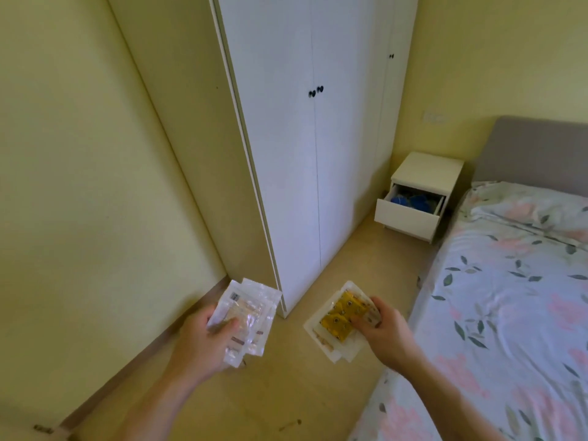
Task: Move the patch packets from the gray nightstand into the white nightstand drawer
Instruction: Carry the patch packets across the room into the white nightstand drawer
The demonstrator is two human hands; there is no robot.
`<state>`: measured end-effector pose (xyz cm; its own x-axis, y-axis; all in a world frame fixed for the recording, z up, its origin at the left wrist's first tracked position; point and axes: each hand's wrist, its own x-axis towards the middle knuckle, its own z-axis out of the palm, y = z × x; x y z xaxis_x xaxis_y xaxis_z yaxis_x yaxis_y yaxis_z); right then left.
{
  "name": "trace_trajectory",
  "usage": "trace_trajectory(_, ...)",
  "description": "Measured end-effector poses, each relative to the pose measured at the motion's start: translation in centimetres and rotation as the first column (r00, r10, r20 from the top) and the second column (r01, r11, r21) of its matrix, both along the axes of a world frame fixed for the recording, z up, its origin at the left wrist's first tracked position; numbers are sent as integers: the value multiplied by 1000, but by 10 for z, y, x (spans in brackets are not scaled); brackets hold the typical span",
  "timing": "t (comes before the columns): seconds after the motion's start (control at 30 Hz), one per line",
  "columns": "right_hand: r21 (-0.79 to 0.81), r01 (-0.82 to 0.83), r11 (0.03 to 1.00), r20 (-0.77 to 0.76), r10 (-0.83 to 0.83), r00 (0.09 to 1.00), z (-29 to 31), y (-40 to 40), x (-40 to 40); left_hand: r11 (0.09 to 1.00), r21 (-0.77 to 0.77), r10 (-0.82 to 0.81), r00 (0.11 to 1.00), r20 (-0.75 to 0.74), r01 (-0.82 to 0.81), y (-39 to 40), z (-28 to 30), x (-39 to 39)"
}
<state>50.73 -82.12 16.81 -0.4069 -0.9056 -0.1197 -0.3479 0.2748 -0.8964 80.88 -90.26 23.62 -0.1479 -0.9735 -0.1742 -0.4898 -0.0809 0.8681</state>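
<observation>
Patch packets (246,319) pinched in our left hand (203,342), more packets (339,319) pinched in our right hand (381,329); white nightstand drawer (409,214) hangs open ahead.

Head-high view, forward and down

floor (337,259) | white nightstand (423,192), wardrobe (302,154), bed (509,297) standing on it
</observation>
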Motion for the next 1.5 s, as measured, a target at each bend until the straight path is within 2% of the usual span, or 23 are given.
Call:
trace_trajectory(0.07, -12, 3, 1000, 12, -3, 1000, 10, -31, -4, 1000, 2, 1, 1000, -11, -1, -35, 1, -7)
trace_trajectory(0.2, -43, 55, 998, -3, -56, 998, 22, -84, -31, 992, -16, -127, 992, 18, 127, -108, 2, -43)
trace_trajectory(0.53, -22, 328, 945, -62, -328, 942, 10, -202, -106, 910, -21, -414, 909, -50, 414, -305, -14, -157)
trace_trajectory(0.77, -5, 562, 827, -17, -562, 827, 14, -255, -157, 809, -7, -587, 808, -53, 588, -436, -23, -276)
trace_trajectory(0.93, -32, 739, 673, 34, -738, 673, 9, -254, -206, 677, 24, -733, 676, -74, 736, -471, -40, -390)
trace_trajectory(1.07, -16, 827, 562, 59, -825, 562, -10, -256, -268, 612, 34, -785, 612, -95, 790, -492, -60, -473)
trace_trajectory(1.17, -16, 834, 552, 58, -832, 552, -20, -275, -327, 605, 65, -786, 608, -111, 794, -513, -76, -528)
trace_trajectory(1.3, 31, 830, 557, 53, -830, 556, -33, -311, -408, 644, 136, -751, 656, -72, 753, -555, -92, -590)
trace_trajectory(1.5, 81, 754, 652, 47, -758, 651, -32, -383, -530, 719, 159, -684, 730, -14, 677, -617, -105, -659)
